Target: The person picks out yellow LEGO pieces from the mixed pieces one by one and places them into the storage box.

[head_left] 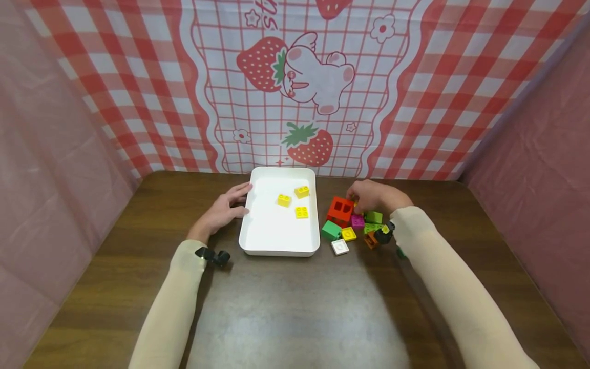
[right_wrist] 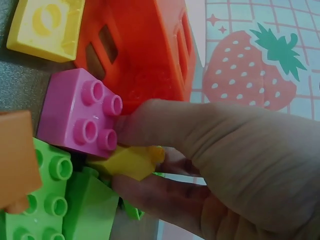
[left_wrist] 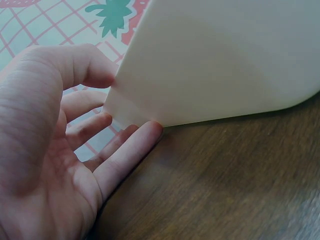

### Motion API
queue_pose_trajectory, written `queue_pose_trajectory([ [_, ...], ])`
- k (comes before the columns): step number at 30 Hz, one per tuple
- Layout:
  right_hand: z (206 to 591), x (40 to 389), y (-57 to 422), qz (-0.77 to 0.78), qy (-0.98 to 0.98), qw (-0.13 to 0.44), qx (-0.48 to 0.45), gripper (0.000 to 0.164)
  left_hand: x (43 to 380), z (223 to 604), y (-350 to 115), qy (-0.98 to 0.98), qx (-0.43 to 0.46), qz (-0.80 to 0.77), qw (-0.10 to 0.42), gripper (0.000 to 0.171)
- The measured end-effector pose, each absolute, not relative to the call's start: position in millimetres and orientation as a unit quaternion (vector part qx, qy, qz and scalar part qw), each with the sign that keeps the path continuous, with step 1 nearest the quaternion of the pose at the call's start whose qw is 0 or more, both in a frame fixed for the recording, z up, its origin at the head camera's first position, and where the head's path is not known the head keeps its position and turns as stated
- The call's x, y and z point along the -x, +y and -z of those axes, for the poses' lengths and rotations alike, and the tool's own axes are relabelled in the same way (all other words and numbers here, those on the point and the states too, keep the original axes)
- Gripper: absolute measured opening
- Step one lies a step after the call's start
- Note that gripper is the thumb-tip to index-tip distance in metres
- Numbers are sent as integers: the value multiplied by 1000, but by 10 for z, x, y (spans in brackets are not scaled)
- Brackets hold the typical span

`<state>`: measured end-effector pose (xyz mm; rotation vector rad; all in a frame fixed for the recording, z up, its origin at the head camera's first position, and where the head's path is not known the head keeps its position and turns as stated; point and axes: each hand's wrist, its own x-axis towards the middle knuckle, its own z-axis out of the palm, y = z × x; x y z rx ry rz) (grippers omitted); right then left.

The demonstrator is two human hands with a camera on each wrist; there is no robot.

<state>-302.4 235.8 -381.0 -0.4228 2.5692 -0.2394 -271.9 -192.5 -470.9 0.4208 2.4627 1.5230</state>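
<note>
A white tray [head_left: 267, 238] holds three yellow bricks: one brick [head_left: 284, 200] near the middle, another [head_left: 301, 191] towards the back, a third [head_left: 301, 212] closer to its right wall. My left hand [head_left: 223, 209] rests on the tray's left side, fingertips against the outer wall, fingers loosely extended. Right of the tray, my right hand [head_left: 375, 196] reaches into a pile of bricks. In the right wrist view its thumb and fingers pinch a yellow brick [right_wrist: 131, 162], partly hidden by the fingers. A magenta brick [right_wrist: 75, 112] lies right beside the thumb.
Around the right hand lie a red window-frame block [head_left: 340, 211], a green brick [head_left: 331, 230], a yellow piece [head_left: 348, 234], a white piece [head_left: 340, 247], an orange piece [head_left: 370, 240] and light green bricks [head_left: 373, 217]. A checked strawberry cloth [head_left: 221, 102] hangs behind the wooden table [head_left: 295, 312].
</note>
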Motion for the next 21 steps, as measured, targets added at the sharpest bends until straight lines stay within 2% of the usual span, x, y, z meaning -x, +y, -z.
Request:
queue_pose_trajectory([
  [21,3929,3031,2305,61,953,234,184,50,2716,4701,-1919,838,-139,-517,109,77],
])
